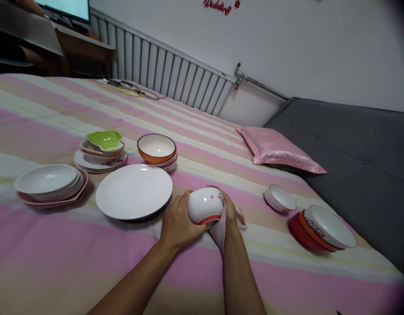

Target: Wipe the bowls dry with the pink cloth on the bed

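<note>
- White shallow dishes (46,178) sit stacked on a pink plate (80,194) at the left of the striped bedspread (123,267).
- Behind, at top left, a second person's arm (29,6) shows near a lit monitor (66,6); its screen cannot be read.
- Next comes a green leaf-shaped dish (106,139), atop other dishes and flower-printed plates (108,164).
- Cables (133,89) lie farther back.
- A large white plate (134,191) tops its own stack, just left of the person's hands.
- Behind it, an orange bowl (146,156) rests in a patterned bowl (171,165).
- The left hand (179,221) is curved round the left side of a white bowl (202,205), thumb low on the near side, gripping it firmly.
- That bowl is tilted above the bedspread between both hands; it has a red band and a small red mark too tiny to read.
- Red wall lettering (217,5) above reads "Wedding", with a flower shape beside it.
- The right hand (230,210) is closed on a pale pink cloth (219,232), pressed to the bowl's right side.
- Farther right lie a pink satin pillow (283,148), a small bowl (279,199), and a tilted stack of red, orange and white bowls (331,225).
- A grey headboard (353,144) stands at far right.
</note>
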{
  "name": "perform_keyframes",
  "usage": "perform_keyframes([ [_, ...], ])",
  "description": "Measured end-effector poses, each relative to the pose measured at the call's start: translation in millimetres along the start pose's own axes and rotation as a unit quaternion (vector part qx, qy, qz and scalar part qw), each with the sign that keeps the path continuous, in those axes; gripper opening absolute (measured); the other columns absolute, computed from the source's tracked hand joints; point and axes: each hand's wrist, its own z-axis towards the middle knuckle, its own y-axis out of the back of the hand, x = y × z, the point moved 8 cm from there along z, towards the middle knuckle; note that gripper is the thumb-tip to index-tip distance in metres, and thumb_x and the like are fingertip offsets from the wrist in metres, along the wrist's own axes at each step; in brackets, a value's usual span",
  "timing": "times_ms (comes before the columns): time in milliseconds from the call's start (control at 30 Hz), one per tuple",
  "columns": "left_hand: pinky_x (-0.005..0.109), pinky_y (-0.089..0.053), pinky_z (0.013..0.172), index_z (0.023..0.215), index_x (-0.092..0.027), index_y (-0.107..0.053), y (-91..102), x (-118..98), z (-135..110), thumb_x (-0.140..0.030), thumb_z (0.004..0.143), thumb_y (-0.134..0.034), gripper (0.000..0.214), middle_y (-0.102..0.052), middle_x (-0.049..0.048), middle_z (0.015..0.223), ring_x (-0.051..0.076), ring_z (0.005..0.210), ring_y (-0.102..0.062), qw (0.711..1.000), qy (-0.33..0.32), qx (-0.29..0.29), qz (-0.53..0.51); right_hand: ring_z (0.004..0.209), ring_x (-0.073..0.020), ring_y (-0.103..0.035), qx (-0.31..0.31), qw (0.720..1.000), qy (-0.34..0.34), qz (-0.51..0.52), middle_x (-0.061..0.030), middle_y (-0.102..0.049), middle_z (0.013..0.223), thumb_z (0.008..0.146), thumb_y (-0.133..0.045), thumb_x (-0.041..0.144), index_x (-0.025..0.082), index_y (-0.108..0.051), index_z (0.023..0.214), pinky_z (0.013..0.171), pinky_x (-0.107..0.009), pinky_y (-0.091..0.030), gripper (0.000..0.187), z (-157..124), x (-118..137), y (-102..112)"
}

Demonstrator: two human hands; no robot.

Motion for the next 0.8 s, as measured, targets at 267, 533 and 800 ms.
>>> perform_keyframes([
  [267,0.042,-0.051,0.086,0.127,-0.019,-0.049,-2.2,3.1,-1.4,-0.053,0.059,-0.074,0.079,-0.062,0.0108,0.109,0.031,0.102,-0.06,1.0,-0.013,0.002,0.011,0.072,-0.0187,-0.059,-0.029,0.989,0.092,-0.114,-0.0032,-0.068,0.08,0.078,-0.055,0.044,0.019,-0.064,0.077,0.066,-0.029,-0.046,0.027,-11.9,22.7,-8.4],
  [533,0.042,-0.051,0.087,0.133,-0.016,-0.044,-4.0,2.1,-4.3,-0.036,0.06,-0.071,0.08,-0.06,0.0117,0.112,0.029,0.102,-0.061,0.999,-0.036,-0.003,0.004,0.085,-0.0209,-0.052,-0.032,0.781,0.315,-0.538,-0.005,-0.063,0.087,0.095,-0.038,0.035,0.02,-0.06,0.083,0.08,-0.034,-0.037,0.029,-52.3,62.5,-52.3],
  [800,0.039,-0.051,0.075,0.121,-0.014,-0.049,-6.8,-4.1,-6.5,-0.021,0.077,-0.05,0.045,-0.059,0.01,0.093,0.026,0.085,-0.06,0.997,-0.075,0.004,0.031,0.087,-0.0231,-0.049,-0.027,0.637,0.34,-0.692,-0.0053,-0.063,0.086,0.095,-0.042,0.032,0.02,-0.061,0.082,0.085,-0.037,-0.032,0.026,-71.3,58.3,-85.9],
])
